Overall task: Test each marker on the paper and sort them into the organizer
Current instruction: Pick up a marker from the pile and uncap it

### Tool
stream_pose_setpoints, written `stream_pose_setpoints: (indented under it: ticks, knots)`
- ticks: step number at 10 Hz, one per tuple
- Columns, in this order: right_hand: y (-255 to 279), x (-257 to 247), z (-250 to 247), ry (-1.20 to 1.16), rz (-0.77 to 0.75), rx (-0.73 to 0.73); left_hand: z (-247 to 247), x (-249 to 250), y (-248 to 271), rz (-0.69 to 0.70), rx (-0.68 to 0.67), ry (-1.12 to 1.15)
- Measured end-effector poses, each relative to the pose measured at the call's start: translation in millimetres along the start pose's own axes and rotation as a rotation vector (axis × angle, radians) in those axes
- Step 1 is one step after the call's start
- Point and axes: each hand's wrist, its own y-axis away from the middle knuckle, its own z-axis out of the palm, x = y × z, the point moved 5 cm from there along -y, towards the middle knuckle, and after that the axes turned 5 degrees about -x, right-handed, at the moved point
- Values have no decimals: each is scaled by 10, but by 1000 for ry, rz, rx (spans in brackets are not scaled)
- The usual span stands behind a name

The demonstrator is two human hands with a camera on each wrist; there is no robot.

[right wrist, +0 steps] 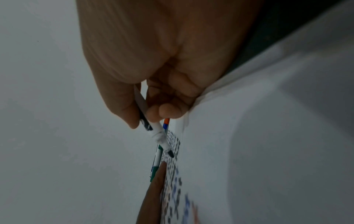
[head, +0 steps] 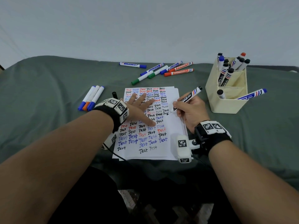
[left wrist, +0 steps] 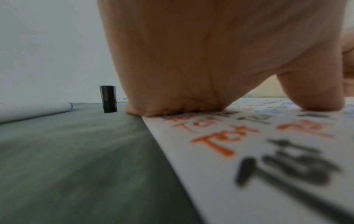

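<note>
Marker (head: 187, 98), uncapped and pinched in the right hand (head: 191, 110), should stroke lightly at mid-frame while the flat, spread left hand (head: 139, 107) pins the paper (head: 171, 126).

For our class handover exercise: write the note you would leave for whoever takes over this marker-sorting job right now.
Right hand: holds an uncapped black marker in a writing grip, tip at the paper's right side.
Left hand: flat, fingers spread, pressing the paper down.
The black cap stands on the cloth just left of the paper.
Done: the sheet is full of "Test" words; many markers already stand in the organizer.
Left: finish this one, cap it and sort it, then the seven loose markers behind the paper and three to its left.
</note>
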Motion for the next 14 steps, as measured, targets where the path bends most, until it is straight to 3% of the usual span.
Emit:
stream_pose_setpoints:
  ticks: [3, 7, 14]
  knots:
    - [-25, 30, 41, 190, 2, -54, 5, 39, 58, -3, 37, -17]
    - [-29, 30, 50, 268, -6, -70, 11, 56, 88, -13, 34, -36]
    - [-27, 45, 2, 222, -3, -6, 1, 76, 140, -7, 23, -30]
